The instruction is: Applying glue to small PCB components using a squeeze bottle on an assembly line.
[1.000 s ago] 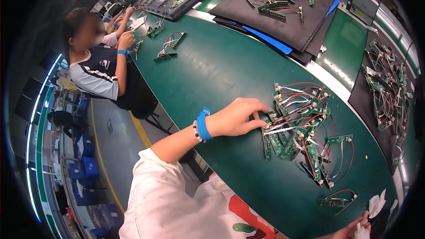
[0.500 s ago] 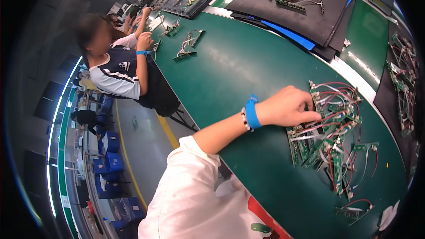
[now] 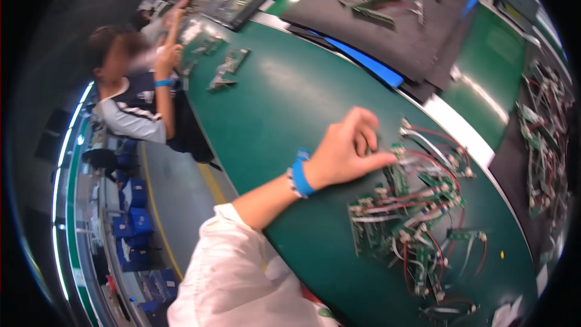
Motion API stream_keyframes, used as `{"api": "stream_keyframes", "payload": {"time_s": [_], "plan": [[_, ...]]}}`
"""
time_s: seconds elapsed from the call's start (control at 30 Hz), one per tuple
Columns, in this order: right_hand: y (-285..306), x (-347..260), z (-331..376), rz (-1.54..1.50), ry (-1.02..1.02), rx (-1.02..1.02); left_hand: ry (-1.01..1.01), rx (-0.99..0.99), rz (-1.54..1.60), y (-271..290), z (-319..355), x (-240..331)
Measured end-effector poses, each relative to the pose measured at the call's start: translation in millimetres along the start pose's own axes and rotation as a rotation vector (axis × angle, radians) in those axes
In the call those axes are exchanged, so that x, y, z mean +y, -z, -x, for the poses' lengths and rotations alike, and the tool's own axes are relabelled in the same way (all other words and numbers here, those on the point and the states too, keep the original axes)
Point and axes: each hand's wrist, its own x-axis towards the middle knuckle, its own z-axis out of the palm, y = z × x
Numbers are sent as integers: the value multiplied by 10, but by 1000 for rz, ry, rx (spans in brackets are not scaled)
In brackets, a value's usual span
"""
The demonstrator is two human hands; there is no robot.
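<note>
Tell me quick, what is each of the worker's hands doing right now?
Left hand: loosely curled, fingertips on the pile of small green circuit boards with red and white wires; a grip cannot be told.
Right hand: out of view.

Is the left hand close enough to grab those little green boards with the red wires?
Probably yes. The left hand already rests at the edge of the pile of small green boards with wires on the green table, fingertips touching it, and nothing lies between them.
</note>
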Motion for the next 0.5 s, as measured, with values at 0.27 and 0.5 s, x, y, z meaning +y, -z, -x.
{"api": "stream_keyframes", "payload": {"time_s": [0.27,0.5], "plan": [[106,-60,-107,-221,-232,46,103,-164,236,-91,57,-72],[103,-42,3,-303,-259,54,36,-95,259,-58,110,221]]}}
